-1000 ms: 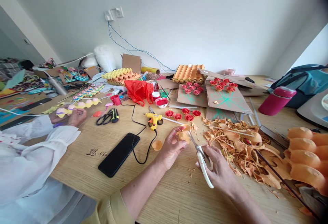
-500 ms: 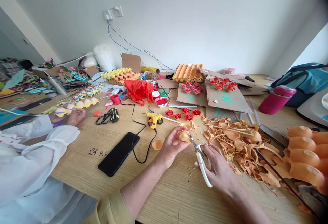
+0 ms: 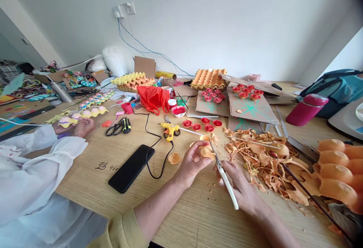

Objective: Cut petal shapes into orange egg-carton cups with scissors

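My left hand [image 3: 190, 166] pinches a small orange egg-carton cup [image 3: 206, 151] between thumb and fingers. White-handled scissors [image 3: 227, 183] are gripped in my right hand [image 3: 238, 187], their blades against the right edge of the cup. Just beyond my left fingers lies another orange cup piece [image 3: 204, 138], partly hidden. A petal-edged orange cup [image 3: 174, 158] rests on the table left of my left hand. To the right spreads a heap of orange carton scraps [image 3: 266, 161].
A yellow glue gun [image 3: 170, 130], a black phone [image 3: 131, 168] and several red paper roses [image 3: 196, 127] lie ahead and left. Orange egg trays [image 3: 336, 165] stand at right, beside a pink bottle [image 3: 307, 109]. At left, a co-worker's hands [image 3: 83, 127] hold a painted carton strip.
The scissors have turned a little more upright, and their handles look closer together. The cup has shifted slightly right and turned in my left fingers.
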{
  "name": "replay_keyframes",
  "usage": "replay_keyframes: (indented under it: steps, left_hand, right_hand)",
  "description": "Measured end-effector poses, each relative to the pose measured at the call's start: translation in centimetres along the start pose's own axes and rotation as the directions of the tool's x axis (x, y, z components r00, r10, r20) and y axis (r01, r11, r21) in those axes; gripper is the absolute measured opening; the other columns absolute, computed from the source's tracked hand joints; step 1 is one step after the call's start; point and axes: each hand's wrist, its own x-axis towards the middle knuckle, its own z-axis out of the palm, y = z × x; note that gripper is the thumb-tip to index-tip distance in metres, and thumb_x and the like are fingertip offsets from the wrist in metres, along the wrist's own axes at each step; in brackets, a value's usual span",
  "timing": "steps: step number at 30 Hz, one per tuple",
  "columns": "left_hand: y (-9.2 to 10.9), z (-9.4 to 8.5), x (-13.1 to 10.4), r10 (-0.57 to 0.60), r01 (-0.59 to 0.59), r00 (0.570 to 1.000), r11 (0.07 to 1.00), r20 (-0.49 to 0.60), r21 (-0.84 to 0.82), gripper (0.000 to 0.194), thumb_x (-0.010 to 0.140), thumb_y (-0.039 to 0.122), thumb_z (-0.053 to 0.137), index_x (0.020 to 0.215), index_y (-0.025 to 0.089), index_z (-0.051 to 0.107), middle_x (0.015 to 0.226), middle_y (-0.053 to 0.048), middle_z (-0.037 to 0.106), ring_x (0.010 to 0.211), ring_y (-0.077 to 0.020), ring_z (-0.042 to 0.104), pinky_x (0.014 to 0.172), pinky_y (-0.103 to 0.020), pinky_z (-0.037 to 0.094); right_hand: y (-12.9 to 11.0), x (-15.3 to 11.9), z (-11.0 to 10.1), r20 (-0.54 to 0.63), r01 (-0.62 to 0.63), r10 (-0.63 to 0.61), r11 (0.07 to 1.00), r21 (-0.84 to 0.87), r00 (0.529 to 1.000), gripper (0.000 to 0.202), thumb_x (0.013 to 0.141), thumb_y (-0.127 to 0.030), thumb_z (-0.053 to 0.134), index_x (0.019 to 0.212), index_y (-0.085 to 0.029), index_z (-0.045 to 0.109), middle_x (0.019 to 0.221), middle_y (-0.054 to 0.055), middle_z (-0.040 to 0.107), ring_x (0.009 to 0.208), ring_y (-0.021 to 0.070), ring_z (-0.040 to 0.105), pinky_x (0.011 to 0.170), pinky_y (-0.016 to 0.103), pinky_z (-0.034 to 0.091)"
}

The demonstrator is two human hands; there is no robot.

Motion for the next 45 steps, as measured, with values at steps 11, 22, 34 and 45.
replay_keyframes:
  steps: [11, 22, 34, 45]
  left_hand:
    - [0.4, 0.6, -0.2, -0.014, 0.013, 1.000, 0.999, -0.019, -0.045, 0.041, 0.070, 0.019, 0.081, 0.107, 0.022, 0.063, 0.096, 0.001, 0.066, 0.088, -0.0109, 0.056, 0.086, -0.026, 0.041]
    - [0.4, 0.1, 0.1, -0.032, 0.032, 0.999, 0.995, 0.008, -0.091, 0.046, 0.070, 0.019, 0.082, 0.111, 0.024, 0.061, 0.097, 0.000, 0.068, 0.089, -0.0118, 0.058, 0.086, -0.027, 0.043]
    - [1.2, 0.2, 0.2, -0.073, 0.065, 0.995, 0.990, -0.062, -0.128, 0.054, 0.066, 0.020, 0.084, 0.114, 0.022, 0.059, 0.089, 0.001, 0.067, 0.080, -0.0110, 0.057, 0.079, -0.026, 0.042]
    - [1.6, -0.1, 0.3, -0.049, 0.045, 0.998, 0.996, -0.045, -0.080, 0.052, 0.066, 0.021, 0.084, 0.113, 0.021, 0.060, 0.096, -0.001, 0.065, 0.086, -0.0118, 0.056, 0.084, -0.027, 0.041]
  right_hand:
    - [0.8, -0.1, 0.4, 0.079, -0.027, 0.022, 0.998, 0.057, 0.997, 0.032, 0.098, -0.051, 0.041, 0.085, -0.022, 0.047, 0.086, 0.005, 0.053, 0.086, 0.0246, 0.048, 0.079, 0.039, 0.041]
    - [0.3, -0.2, 0.2, 0.075, -0.048, 0.043, 0.996, 0.069, 0.996, 0.033, 0.097, -0.051, 0.042, 0.080, -0.022, 0.046, 0.082, 0.004, 0.053, 0.082, 0.0230, 0.049, 0.075, 0.037, 0.041]
    - [0.0, -0.2, 0.0, 0.066, -0.054, 0.051, 0.998, 0.036, 0.996, 0.037, 0.097, -0.052, 0.042, 0.077, -0.022, 0.048, 0.080, 0.005, 0.056, 0.078, 0.0220, 0.049, 0.072, 0.036, 0.042]
    - [0.3, 0.0, 0.1, -0.049, -0.068, 0.075, 0.990, 0.120, 0.996, 0.035, 0.093, -0.048, 0.055, 0.072, -0.020, 0.057, 0.068, 0.000, 0.057, 0.065, 0.0166, 0.050, 0.062, 0.029, 0.041]
